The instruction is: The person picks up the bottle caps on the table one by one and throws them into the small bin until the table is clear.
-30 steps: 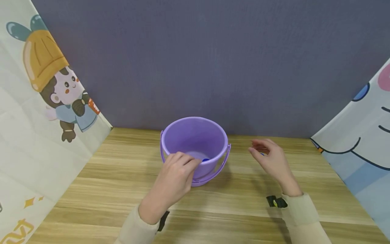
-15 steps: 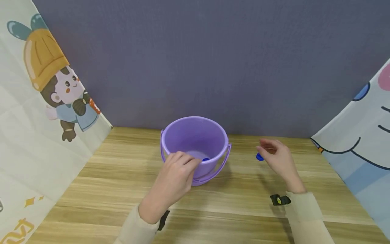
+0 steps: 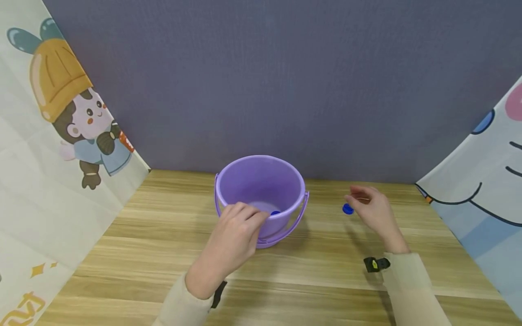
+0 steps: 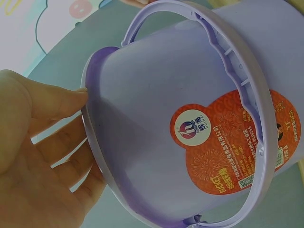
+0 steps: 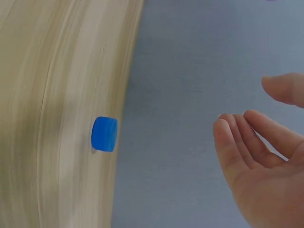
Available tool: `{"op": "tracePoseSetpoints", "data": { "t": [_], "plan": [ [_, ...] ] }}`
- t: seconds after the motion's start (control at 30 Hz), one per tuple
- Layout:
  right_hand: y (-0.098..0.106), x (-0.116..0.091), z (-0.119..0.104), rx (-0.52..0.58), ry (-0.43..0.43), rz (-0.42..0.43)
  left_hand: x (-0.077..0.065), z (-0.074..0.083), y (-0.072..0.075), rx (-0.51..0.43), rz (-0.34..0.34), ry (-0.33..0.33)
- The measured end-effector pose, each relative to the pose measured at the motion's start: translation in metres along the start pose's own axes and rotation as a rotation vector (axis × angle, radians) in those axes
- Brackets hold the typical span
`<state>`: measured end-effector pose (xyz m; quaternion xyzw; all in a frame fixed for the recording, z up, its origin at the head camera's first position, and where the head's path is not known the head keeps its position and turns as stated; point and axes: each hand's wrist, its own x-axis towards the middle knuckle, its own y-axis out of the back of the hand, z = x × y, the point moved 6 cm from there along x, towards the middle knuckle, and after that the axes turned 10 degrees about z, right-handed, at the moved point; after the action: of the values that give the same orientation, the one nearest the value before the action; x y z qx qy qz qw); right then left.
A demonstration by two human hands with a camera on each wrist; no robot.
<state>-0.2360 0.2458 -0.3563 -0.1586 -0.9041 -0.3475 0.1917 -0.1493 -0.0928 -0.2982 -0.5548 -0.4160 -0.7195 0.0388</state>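
Observation:
A purple bucket [image 3: 261,181] stands upright on the table, its handle hanging down at the front. My left hand [image 3: 236,233] pinches the near rim, thumb [image 4: 64,99] outside and fingers over the inner side. Just past those fingers, part of a small blue object [image 3: 275,213] shows inside the bucket; the near wall hides the rest. To the bucket's right a blue bottle cap [image 3: 348,208] lies on the wood. Above and slightly right of that cap, my right hand [image 3: 373,213] hovers with fingers apart from the thumb, holding nothing, as the right wrist view confirms.
The wood-grain table [image 3: 163,271] ends at a dark grey-blue wall [image 3: 261,81] close behind the bucket. Printed cartoon sheets, one on the left [image 3: 32,190] and one on the right [image 3: 489,190], border the sides. A red label [image 4: 218,152] is on the bucket's outside.
My right hand has moved a little to the right, and the blue cap, mostly covered by its fingers before, is now in plain view. The left hand and bucket have stayed put.

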Motion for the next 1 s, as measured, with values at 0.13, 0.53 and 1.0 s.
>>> {"op": "tracePoseSetpoints", "data": {
  "t": [0.13,0.53,1.0],
  "plan": [
    [0.000,0.002,0.006,-0.008,-0.011,-0.017,0.000,0.000,0.000,0.001,0.000,-0.001],
    [-0.004,0.006,0.023,-0.037,-0.058,-0.089,0.001,0.000,-0.001,-0.004,-0.002,0.005],
    [-0.011,0.010,0.040,-0.093,-0.115,-0.176,0.001,0.001,0.001,-0.003,0.007,-0.001]
  ]
}}
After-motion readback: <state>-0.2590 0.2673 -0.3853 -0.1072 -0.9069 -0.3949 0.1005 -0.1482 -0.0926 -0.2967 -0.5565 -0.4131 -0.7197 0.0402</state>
